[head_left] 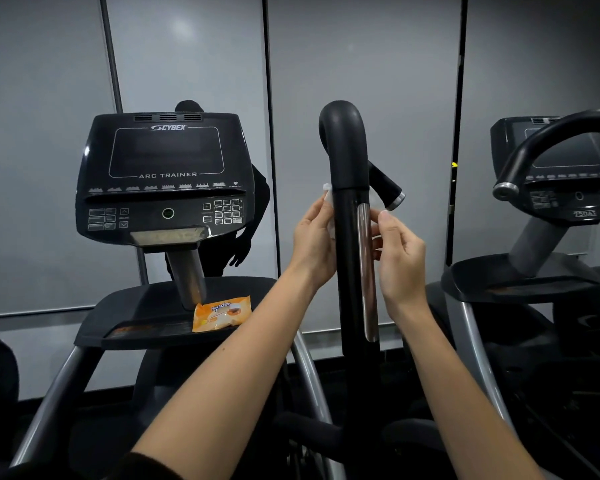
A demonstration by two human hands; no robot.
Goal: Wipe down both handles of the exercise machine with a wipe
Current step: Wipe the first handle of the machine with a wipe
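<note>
The machine's right handle (348, 161) is a black upright bar that curves over at the top, with a silver sensor strip (366, 271) down its front. A white wipe (329, 199) passes behind the bar at the level of the strip's top. My left hand (312, 240) pinches one end of it left of the bar. My right hand (400, 258) pinches the other end right of the bar. The left handle is out of view.
The black Cybex Arc Trainer console (167, 174) stands at the left, with an orange wipes packet (220, 313) on the tray (132, 306) below it. A second machine's console and curved handle (548, 147) are at the right. Grey wall panels lie behind.
</note>
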